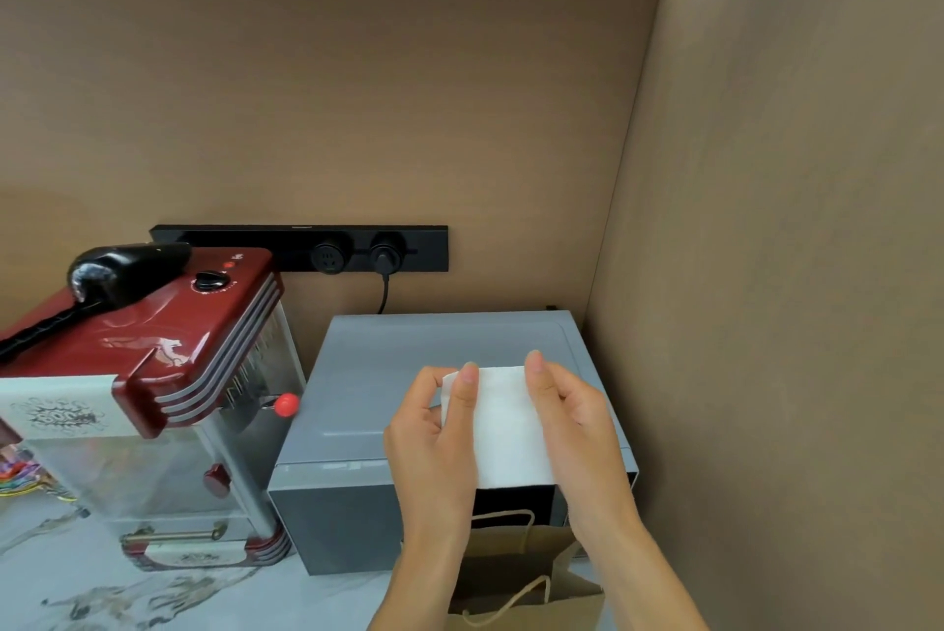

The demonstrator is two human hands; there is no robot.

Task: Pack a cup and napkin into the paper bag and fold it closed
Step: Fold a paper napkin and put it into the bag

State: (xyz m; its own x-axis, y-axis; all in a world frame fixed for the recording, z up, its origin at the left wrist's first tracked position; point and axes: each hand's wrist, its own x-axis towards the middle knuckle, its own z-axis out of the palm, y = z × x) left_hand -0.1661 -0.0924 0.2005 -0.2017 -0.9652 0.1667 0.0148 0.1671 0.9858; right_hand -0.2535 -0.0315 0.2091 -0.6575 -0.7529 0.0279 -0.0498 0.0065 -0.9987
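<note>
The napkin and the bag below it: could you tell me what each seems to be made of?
Napkin: soft white tissue paper, matte, apparently folded flat.
Paper bag: brown kraft paper, matte, with creased sides and what look like twisted-paper handles.

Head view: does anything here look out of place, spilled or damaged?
Nothing stands out. Both hands, left hand and right hand, hold the white napkin flat above the open paper bag, which stands upright before the grey microwave. The cup cannot be seen. No spill shows on the marble counter.
</note>
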